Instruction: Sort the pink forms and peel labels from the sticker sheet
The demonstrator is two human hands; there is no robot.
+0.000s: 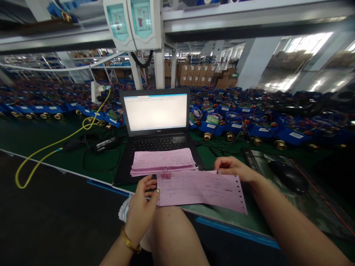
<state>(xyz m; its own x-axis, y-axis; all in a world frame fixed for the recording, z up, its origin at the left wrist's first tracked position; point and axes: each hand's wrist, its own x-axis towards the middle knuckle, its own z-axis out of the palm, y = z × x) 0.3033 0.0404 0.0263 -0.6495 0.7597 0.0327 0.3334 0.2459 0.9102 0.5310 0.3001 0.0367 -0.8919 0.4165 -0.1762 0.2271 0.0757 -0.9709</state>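
Note:
A pink paper sheet (202, 190) with punched edge holes lies tilted over the table's front edge, clipped at its top left by a pink binder clip (165, 173). My left hand (142, 207), with a gold bracelet on the wrist, pinches the sheet's left edge. My right hand (233, 168) grips its upper edge near the right. Behind it a stack of pink papers (162, 160) rests on the keyboard of an open black laptop (156, 127) whose screen glows white.
A black mouse (288, 176) sits on a mat at the right. A yellow cable (55, 146) and black power adapter (107, 144) lie at the left on the green table (33, 135). Several blue meter units (244, 123) with brass fittings crowd the back.

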